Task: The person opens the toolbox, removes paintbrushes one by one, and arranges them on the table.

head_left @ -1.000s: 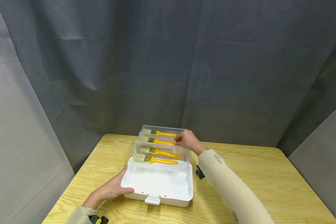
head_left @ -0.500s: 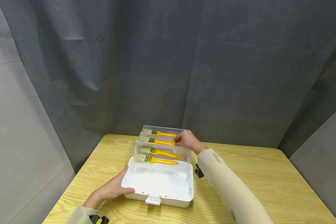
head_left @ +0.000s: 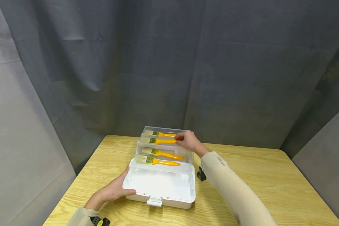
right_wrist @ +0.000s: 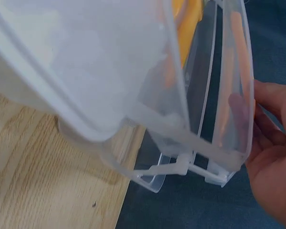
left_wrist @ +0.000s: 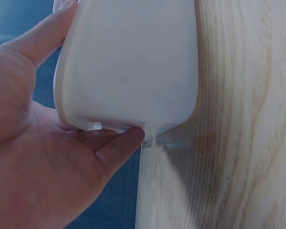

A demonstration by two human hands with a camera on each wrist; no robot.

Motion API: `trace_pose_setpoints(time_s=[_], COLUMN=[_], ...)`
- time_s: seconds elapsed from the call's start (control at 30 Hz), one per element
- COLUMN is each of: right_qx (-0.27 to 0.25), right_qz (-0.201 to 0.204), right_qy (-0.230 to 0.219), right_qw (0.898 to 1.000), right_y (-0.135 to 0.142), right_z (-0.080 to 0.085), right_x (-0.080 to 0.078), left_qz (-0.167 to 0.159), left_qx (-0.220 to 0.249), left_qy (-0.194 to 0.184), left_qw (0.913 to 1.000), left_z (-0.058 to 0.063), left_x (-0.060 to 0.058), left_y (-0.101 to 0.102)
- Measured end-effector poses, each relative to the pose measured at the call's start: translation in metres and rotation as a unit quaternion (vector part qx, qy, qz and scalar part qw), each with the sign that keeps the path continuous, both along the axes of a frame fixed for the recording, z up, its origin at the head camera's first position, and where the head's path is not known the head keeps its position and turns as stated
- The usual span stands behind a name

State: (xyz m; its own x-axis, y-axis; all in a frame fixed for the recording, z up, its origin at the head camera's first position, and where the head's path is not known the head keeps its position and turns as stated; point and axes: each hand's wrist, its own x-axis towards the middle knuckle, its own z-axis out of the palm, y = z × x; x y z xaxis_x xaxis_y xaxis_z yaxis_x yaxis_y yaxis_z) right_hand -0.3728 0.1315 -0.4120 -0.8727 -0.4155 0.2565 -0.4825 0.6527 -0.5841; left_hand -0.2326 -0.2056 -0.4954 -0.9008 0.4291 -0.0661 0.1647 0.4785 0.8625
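A white plastic storage box (head_left: 161,185) stands unfolded on the table, its clear tiered trays (head_left: 169,169) rising behind the base. Yellow-handled paintbrushes lie in the tiers, bristles to the left: a front one (head_left: 165,163), one behind it (head_left: 169,155) and a rear one (head_left: 166,135). My right hand (head_left: 190,142) pinches the handle end of another paintbrush (head_left: 165,141), second from the back. My left hand (head_left: 113,190) grips the box's front left corner, thumb on the rim and fingers along the side. In the left wrist view, that hand (left_wrist: 47,157) spans the white box end (left_wrist: 133,62).
The box sits near the far edge of a wooden table (head_left: 257,182). A white latch (head_left: 154,201) hangs at its front. Dark grey curtain (head_left: 158,62) stands behind. The right wrist view shows the white hinge arms (right_wrist: 181,164) of the trays.
My right fingers have raised the handle of the second-from-back paintbrush slightly, levelling it in its tray. My left hand and the box hold their place.
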Motion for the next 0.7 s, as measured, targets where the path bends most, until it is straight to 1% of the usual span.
trace_pose_setpoints(time_s=[0.1, 0.17, 0.23, 0.3, 0.4, 0.53, 0.63, 0.7], right_qx=[-0.036, -0.06, -0.082, -0.099, -0.117, -0.16, -0.194, -0.204], right_qz=[-0.033, -0.059, -0.076, -0.081, -0.078, -0.073, -0.072, -0.073], right_qy=[-0.034, -0.069, -0.097, -0.113, -0.119, -0.118, -0.116, -0.111], right_qw=[0.998, 0.994, 0.989, 0.985, 0.983, 0.977, 0.971, 0.97], right_y=[-0.003, -0.006, -0.009, -0.011, -0.012, -0.008, -0.003, 0.001], right_z=[0.003, 0.004, 0.006, 0.008, 0.012, 0.017, 0.017, 0.015], right_x=[0.003, 0.004, 0.006, 0.008, 0.012, 0.017, 0.021, 0.023], left_qz=[0.002, 0.003, 0.002, 0.001, -0.003, -0.011, -0.012, -0.01], left_qx=[-0.004, -0.004, -0.003, 0.0, 0.004, 0.012, 0.017, 0.017], left_qy=[-0.001, -0.003, -0.004, -0.006, -0.004, 0.001, 0.001, -0.001], left_qw=[1.0, 1.0, 1.0, 1.0, 1.0, 0.9999, 0.9998, 0.9998], left_z=[0.0, 0.001, 0.001, 0.001, 0.0, 0.0, -0.001, -0.001], left_x=[0.0, 0.0, 0.0, 0.0, -0.001, -0.001, -0.001, -0.001], left_y=[0.0, 0.0, 0.0, -0.001, -0.001, -0.002, -0.003, -0.003])
